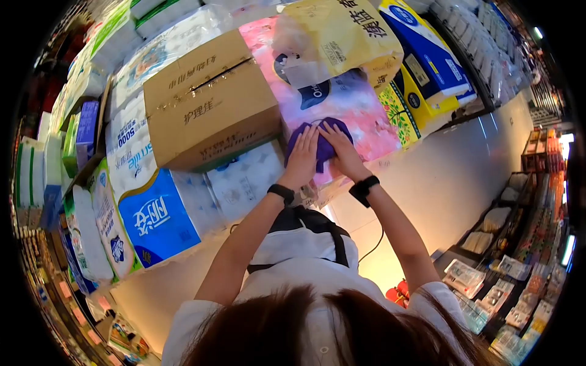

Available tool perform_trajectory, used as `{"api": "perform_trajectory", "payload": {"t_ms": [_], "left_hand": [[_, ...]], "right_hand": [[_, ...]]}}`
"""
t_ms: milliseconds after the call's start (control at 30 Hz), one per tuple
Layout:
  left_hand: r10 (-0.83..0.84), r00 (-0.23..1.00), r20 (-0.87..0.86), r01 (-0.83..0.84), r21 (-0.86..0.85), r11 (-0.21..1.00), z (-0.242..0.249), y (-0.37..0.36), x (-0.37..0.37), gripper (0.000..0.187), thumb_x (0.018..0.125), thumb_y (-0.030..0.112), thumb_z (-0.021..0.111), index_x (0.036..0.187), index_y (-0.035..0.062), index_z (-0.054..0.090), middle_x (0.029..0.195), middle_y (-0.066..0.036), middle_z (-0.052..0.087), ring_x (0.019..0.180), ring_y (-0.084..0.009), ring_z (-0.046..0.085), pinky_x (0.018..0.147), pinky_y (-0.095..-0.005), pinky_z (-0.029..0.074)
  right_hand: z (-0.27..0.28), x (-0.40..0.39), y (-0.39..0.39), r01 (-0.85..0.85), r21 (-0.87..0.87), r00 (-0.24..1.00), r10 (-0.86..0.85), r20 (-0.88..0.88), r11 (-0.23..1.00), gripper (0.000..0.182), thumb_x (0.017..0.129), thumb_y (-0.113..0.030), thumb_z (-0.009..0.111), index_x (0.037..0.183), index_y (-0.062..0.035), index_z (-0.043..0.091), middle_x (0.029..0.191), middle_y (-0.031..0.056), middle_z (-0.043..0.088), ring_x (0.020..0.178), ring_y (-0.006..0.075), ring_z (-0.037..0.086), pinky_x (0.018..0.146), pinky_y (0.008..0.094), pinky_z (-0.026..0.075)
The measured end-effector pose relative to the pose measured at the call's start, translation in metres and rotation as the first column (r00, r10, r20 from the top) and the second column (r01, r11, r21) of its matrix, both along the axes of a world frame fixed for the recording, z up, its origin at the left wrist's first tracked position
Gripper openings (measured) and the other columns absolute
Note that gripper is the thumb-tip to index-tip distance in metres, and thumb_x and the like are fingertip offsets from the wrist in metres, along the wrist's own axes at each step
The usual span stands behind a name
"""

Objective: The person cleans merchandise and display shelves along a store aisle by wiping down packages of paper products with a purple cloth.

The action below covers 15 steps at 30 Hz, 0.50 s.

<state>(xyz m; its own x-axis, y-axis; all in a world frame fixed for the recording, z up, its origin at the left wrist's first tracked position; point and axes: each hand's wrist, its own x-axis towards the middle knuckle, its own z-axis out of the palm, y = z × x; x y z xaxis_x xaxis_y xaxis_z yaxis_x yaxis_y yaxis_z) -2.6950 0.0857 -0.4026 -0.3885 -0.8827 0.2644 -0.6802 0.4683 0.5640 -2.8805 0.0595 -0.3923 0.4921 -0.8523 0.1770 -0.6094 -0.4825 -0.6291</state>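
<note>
A folded purple cloth (325,152) lies on a pink tissue pack (366,110), close to the pack's near edge. My left hand (303,154) presses on the left part of the cloth with its fingers stretched out. Beside it, my right hand (342,145) rests on the cloth's right part, fingers extended too. The fingertips of both hands come close together at the cloth's far side. Part of the cloth is hidden under the palms. Each wrist wears a black band.
A taped cardboard box (210,110) stands left of my hands on white tissue packs. A yellow pack (336,43) lies beyond the cloth, with blue-and-yellow packs (427,67) to the right. A blue pack (157,216) sits front left. Shelves with packaged goods (482,287) line the lower right.
</note>
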Motion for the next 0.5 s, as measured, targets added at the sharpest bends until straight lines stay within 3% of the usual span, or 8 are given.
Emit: {"api": "perform_trajectory", "payload": {"t_ms": [167, 400, 500], "left_hand": [[-0.044, 0.999, -0.026, 0.045, 0.024, 0.999, 0.004, 0.004, 0.006, 0.080, 0.078, -0.004, 0.058, 0.151, -0.0064, 0.026, 0.159, -0.023, 0.027, 0.149, -0.0391, 0.024, 0.123, -0.0472, 0.019], [-0.088, 0.996, -0.029, 0.090, 0.062, 0.994, 0.005, 0.034, 0.011, 0.079, 0.080, 0.001, 0.061, 0.150, -0.0068, 0.028, 0.160, -0.023, 0.026, 0.150, -0.0378, 0.023, 0.123, -0.0484, 0.018], [-0.094, 0.995, -0.037, 0.096, 0.066, 0.993, 0.007, 0.035, 0.016, 0.077, 0.080, 0.002, 0.060, 0.150, -0.0066, 0.028, 0.160, -0.023, 0.026, 0.150, -0.0368, 0.023, 0.123, -0.0477, 0.018]], "right_hand": [[-0.003, 0.010, 0.014, 0.086, -0.047, 0.996, -0.085, 0.024, 0.995, 0.088, 0.063, 0.012, 0.059, 0.147, -0.0076, 0.044, 0.156, 0.0199, 0.038, 0.143, 0.0463, 0.034, 0.119, 0.0521, 0.027], [0.016, 0.028, 0.067, 0.235, 0.047, 0.971, -0.236, 0.023, 0.971, 0.090, 0.064, 0.013, 0.060, 0.150, -0.0127, 0.044, 0.158, 0.0171, 0.036, 0.145, 0.0445, 0.031, 0.121, 0.0492, 0.026], [0.013, 0.037, 0.073, 0.292, -0.017, 0.956, -0.292, -0.035, 0.956, 0.087, 0.067, 0.012, 0.063, 0.149, -0.0112, 0.045, 0.155, 0.0179, 0.040, 0.140, 0.0462, 0.037, 0.118, 0.0506, 0.030]]}}
